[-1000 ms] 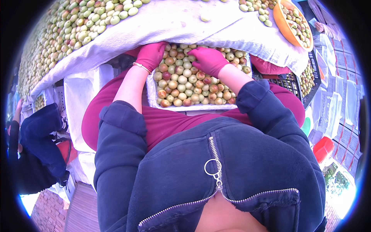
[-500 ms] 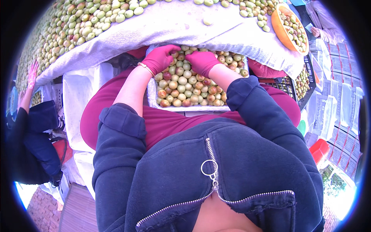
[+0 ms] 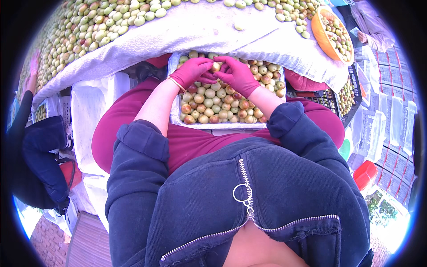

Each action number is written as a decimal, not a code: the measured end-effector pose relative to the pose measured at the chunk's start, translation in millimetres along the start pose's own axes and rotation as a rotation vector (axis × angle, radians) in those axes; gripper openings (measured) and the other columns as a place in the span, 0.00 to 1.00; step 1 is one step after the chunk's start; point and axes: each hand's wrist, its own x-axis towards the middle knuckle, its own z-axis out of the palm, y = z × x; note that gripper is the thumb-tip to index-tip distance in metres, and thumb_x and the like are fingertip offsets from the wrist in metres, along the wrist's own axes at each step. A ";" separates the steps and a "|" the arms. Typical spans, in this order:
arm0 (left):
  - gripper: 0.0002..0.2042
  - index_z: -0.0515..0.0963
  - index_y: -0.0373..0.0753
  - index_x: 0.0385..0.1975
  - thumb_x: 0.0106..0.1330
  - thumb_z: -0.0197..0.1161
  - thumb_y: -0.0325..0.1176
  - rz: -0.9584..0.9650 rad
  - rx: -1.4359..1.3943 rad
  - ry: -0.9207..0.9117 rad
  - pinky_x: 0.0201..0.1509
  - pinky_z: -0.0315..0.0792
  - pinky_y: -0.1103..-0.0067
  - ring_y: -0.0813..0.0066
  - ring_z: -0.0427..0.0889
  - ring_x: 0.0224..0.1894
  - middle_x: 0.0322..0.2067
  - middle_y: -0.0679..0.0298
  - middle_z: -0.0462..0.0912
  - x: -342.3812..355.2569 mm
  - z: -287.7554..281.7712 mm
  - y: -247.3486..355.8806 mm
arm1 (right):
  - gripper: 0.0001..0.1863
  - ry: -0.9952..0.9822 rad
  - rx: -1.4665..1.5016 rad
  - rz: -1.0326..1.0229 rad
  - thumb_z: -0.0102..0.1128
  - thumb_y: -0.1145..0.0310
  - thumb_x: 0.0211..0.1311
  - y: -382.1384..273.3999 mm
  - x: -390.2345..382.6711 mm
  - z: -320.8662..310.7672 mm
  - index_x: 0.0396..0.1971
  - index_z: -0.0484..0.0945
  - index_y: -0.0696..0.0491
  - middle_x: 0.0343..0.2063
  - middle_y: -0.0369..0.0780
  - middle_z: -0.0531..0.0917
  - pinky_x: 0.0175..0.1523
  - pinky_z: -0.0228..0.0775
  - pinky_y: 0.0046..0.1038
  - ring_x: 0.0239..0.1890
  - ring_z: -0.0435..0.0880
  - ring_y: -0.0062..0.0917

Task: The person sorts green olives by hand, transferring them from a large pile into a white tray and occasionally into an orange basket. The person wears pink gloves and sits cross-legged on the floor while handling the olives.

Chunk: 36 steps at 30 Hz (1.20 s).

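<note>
Both my hands wear pink gloves and meet over a white-lined crate (image 3: pixel 175 116) of round, green-and-red jujubes (image 3: pixel 216 100) between my knees. My left hand (image 3: pixel 194 74) has its fingers closed around a pale jujube (image 3: pixel 215 67), which shows at its fingertips. Close beside it, my right hand (image 3: pixel 239 76) has curled fingers and thumb drawn together. Whatever those fingers hold is hidden. The crate is filled across its width, and my hands cover part of its far half.
Beyond the crate, a white cloth (image 3: pixel 191 31) borders a large heap of jujubes (image 3: pixel 89 26). An orange basket (image 3: pixel 321 35) of jujubes stands at the far right, above a black crate (image 3: pixel 353 95). Another person's hand (image 3: pixel 34 64) is at the left heap; a second person's sleeve (image 3: pixel 373 26) shows far right.
My hands have come together over the crate, the right moving slightly right and nearer. A jujube now shows between the fingertips. The person at left has reached farther toward the heap.
</note>
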 end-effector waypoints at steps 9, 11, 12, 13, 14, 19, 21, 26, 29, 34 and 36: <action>0.18 0.71 0.35 0.51 0.67 0.58 0.40 0.027 0.265 0.085 0.42 0.81 0.75 0.69 0.83 0.38 0.41 0.59 0.80 8.6 6.5 -4.0 | 0.20 -0.037 0.265 0.177 0.59 0.68 0.60 5.0 -3.7 -2.5 0.53 0.74 0.52 0.30 0.36 0.81 0.34 0.73 0.19 0.30 0.79 0.16; 0.21 0.72 0.36 0.50 0.61 0.64 0.40 0.133 0.605 0.226 0.39 0.79 0.75 0.68 0.83 0.36 0.40 0.57 0.81 15.1 3.5 -3.3 | 0.20 -0.018 0.262 0.142 0.58 0.69 0.61 8.0 -1.9 -6.2 0.53 0.74 0.52 0.31 0.36 0.82 0.36 0.73 0.18 0.31 0.79 0.16; 0.21 0.72 0.36 0.50 0.60 0.65 0.40 0.219 0.844 0.292 0.38 0.79 0.75 0.68 0.83 0.35 0.41 0.56 0.81 19.4 -1.9 -0.2 | 0.20 0.004 0.239 0.105 0.58 0.69 0.61 9.8 -0.8 -11.4 0.53 0.74 0.52 0.32 0.36 0.82 0.37 0.74 0.19 0.31 0.79 0.16; 0.22 0.73 0.36 0.50 0.59 0.66 0.40 0.280 1.083 0.365 0.37 0.78 0.75 0.67 0.83 0.35 0.41 0.55 0.81 23.1 -5.6 0.4 | 0.20 0.033 0.193 0.133 0.58 0.69 0.61 11.6 -1.8 -16.5 0.53 0.74 0.53 0.32 0.36 0.82 0.39 0.74 0.19 0.31 0.79 0.16; 0.21 0.74 0.37 0.47 0.56 0.67 0.39 0.379 1.130 0.408 0.41 0.76 0.70 0.60 0.82 0.35 0.39 0.52 0.81 24.8 -8.9 -1.1 | 0.19 0.021 0.289 0.128 0.57 0.69 0.61 13.7 -4.9 -26.2 0.53 0.74 0.53 0.35 0.36 0.82 0.43 0.74 0.18 0.33 0.79 0.16; 0.15 0.77 0.40 0.41 0.57 0.61 0.42 0.718 1.622 0.614 0.48 0.72 0.63 0.54 0.80 0.38 0.35 0.54 0.82 40.4 -15.7 -16.1 | 0.18 0.091 0.412 0.139 0.57 0.71 0.62 27.2 -26.6 -70.9 0.53 0.74 0.53 0.40 0.36 0.80 0.45 0.73 0.19 0.36 0.78 0.15; 0.15 0.77 0.40 0.41 0.58 0.60 0.42 0.614 1.717 0.612 0.47 0.72 0.63 0.55 0.81 0.38 0.35 0.53 0.82 47.3 -17.9 -21.1 | 0.19 0.136 0.359 0.212 0.56 0.72 0.62 33.5 -33.1 -80.9 0.54 0.74 0.52 0.40 0.36 0.80 0.46 0.72 0.19 0.37 0.78 0.15; 0.15 0.76 0.41 0.45 0.62 0.55 0.41 0.512 1.618 0.525 0.51 0.69 0.62 0.54 0.78 0.44 0.42 0.53 0.80 58.0 -21.6 -31.1 | 0.17 0.014 -0.239 0.015 0.59 0.68 0.59 41.6 -27.9 -66.2 0.50 0.75 0.47 0.38 0.40 0.80 0.44 0.74 0.25 0.37 0.81 0.25; 0.18 0.72 0.44 0.52 0.64 0.51 0.41 0.467 1.639 0.494 0.57 0.65 0.61 0.55 0.75 0.52 0.50 0.55 0.77 60.1 -23.4 -36.2 | 0.17 -0.090 -0.513 -0.058 0.60 0.61 0.56 41.3 -14.8 -48.3 0.47 0.76 0.45 0.39 0.42 0.79 0.42 0.74 0.35 0.40 0.81 0.34; 0.19 0.71 0.44 0.54 0.66 0.49 0.42 0.483 1.737 0.478 0.59 0.63 0.62 0.55 0.74 0.53 0.53 0.56 0.75 62.6 -24.7 -41.3 | 0.18 -0.155 -0.681 -0.032 0.60 0.58 0.56 38.9 -4.1 -32.9 0.47 0.76 0.43 0.39 0.41 0.79 0.43 0.74 0.36 0.41 0.81 0.35; 0.19 0.70 0.44 0.54 0.66 0.49 0.43 0.541 1.778 0.513 0.59 0.63 0.61 0.56 0.74 0.54 0.53 0.57 0.75 61.1 -22.7 -42.4 | 0.17 -0.130 -0.648 -0.026 0.60 0.58 0.55 36.4 -4.1 -31.4 0.46 0.76 0.42 0.40 0.41 0.79 0.43 0.74 0.36 0.40 0.81 0.35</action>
